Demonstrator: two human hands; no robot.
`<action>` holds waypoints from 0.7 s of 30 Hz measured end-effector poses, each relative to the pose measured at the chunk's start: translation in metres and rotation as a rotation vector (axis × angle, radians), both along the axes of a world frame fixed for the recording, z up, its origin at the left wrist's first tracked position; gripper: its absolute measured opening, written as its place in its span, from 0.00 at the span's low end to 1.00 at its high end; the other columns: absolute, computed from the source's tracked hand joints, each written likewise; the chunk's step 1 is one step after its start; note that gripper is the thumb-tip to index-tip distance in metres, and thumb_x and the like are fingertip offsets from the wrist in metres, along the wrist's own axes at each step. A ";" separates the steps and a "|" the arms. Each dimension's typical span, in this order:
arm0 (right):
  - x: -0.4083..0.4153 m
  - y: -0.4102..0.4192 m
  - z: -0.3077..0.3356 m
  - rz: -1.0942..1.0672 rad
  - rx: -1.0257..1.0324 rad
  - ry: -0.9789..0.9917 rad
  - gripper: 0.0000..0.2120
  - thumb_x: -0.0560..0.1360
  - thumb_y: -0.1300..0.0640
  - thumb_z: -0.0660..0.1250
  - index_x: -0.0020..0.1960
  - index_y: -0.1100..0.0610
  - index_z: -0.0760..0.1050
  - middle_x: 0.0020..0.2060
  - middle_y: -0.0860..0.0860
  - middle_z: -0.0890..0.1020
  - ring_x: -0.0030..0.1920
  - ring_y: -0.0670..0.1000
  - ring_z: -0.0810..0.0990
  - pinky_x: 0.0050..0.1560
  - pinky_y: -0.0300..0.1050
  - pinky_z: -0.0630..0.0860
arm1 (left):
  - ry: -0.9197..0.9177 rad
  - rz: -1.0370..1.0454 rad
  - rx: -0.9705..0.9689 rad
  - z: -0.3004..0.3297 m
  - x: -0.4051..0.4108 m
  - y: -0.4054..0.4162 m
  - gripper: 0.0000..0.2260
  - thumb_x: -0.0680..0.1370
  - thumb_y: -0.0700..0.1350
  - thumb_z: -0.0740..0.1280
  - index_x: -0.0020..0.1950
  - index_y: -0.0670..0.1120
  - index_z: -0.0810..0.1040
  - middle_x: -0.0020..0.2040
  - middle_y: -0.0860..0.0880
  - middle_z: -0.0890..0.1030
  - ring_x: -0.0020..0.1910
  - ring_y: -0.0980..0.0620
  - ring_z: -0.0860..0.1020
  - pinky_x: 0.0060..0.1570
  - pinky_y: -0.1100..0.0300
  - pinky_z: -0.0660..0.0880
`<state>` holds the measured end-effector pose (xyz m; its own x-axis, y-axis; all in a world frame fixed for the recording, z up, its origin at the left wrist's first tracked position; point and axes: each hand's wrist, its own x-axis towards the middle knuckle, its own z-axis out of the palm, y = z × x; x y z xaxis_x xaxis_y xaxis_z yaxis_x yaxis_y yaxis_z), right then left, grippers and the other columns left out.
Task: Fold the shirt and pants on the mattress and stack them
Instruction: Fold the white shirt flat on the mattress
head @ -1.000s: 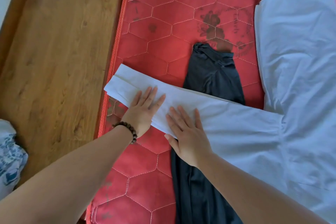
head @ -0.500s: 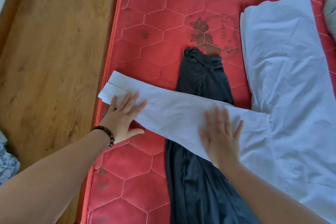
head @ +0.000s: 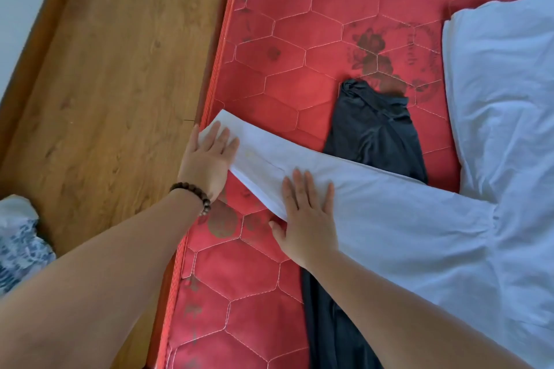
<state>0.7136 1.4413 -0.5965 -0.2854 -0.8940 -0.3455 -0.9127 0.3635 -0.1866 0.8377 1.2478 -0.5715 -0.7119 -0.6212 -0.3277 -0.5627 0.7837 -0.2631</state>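
A white shirt [head: 494,135] lies spread over the right side of the red quilted mattress [head: 299,39]. One long white sleeve [head: 374,198] stretches left to the mattress edge, lying across dark grey pants [head: 377,132]. The pants run from mid-mattress down to the bottom of the view, partly hidden under the sleeve and my right arm. My left hand [head: 209,159], with a bead bracelet at the wrist, lies flat with straight fingers on the sleeve's cuff end. Flat on the sleeve a little further right rests my right hand [head: 308,216], fingers straight.
A wooden bed frame board [head: 114,99] runs along the mattress's left edge. A blue-and-white patterned cloth [head: 18,243] lies at the far left. Bare red mattress shows above and below the sleeve.
My left hand slid out to the sleeve's cuff end at the mattress edge. My right hand moved back left along the sleeve, closer to the left hand.
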 end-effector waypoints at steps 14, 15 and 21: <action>-0.093 -0.027 0.187 -0.800 -0.746 -1.092 0.18 0.74 0.61 0.58 0.56 0.46 0.80 0.43 0.39 0.82 0.45 0.35 0.79 0.46 0.31 0.72 | 0.864 0.007 0.217 0.146 -0.108 0.111 0.41 0.72 0.48 0.66 0.78 0.39 0.46 0.78 0.38 0.43 0.78 0.41 0.43 0.74 0.39 0.46; -0.110 -0.011 0.197 -0.844 -0.751 -1.153 0.19 0.75 0.61 0.58 0.54 0.42 0.80 0.46 0.38 0.83 0.49 0.38 0.80 0.48 0.33 0.74 | 0.849 0.036 0.322 0.144 -0.115 0.135 0.45 0.72 0.52 0.66 0.78 0.41 0.40 0.77 0.42 0.37 0.77 0.44 0.40 0.75 0.43 0.45; -0.218 0.112 0.233 -1.184 -0.868 -1.563 0.16 0.79 0.43 0.61 0.58 0.52 0.76 0.47 0.48 0.84 0.48 0.51 0.84 0.40 0.46 0.80 | 0.680 0.110 0.549 0.106 -0.197 0.293 0.48 0.74 0.65 0.60 0.73 0.44 0.28 0.76 0.48 0.33 0.77 0.50 0.36 0.75 0.55 0.39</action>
